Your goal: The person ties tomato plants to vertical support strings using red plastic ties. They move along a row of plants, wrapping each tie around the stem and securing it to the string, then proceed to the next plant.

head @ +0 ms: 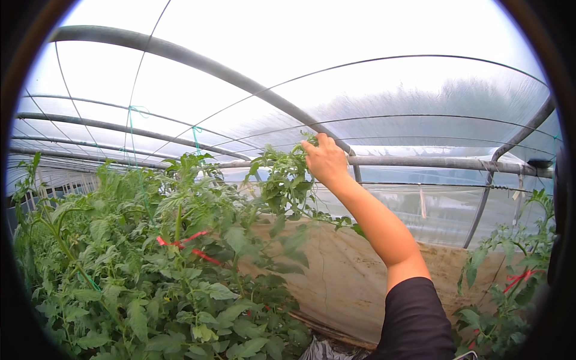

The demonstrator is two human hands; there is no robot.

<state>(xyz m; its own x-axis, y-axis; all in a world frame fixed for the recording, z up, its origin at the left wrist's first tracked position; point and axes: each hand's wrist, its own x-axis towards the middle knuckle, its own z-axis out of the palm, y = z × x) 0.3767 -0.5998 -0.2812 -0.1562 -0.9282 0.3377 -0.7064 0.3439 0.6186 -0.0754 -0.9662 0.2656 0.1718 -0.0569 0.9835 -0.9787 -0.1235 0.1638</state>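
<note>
My right hand (327, 157) is raised at the end of an outstretched arm in a black short sleeve. Its bent fingers close around the top of a leafy green shoot (284, 173), and a small tip sticks out above them. Leaves and thin stems hang below and to the left of the hand. The fingers partly hide the grasped spot. Tall tomato plants (180, 279) fill the left side, some tied with red ribbon (180, 243). Out of view is my left hand.
A grey metal arch pipe (216, 72) and thin wires cross overhead under clear plastic film. Behind my arm runs a horizontal pipe (418, 163) above a stained plastic side sheet (351, 279). Green strings (131, 121) hang at left. Another tomato plant (504, 279) stands at right.
</note>
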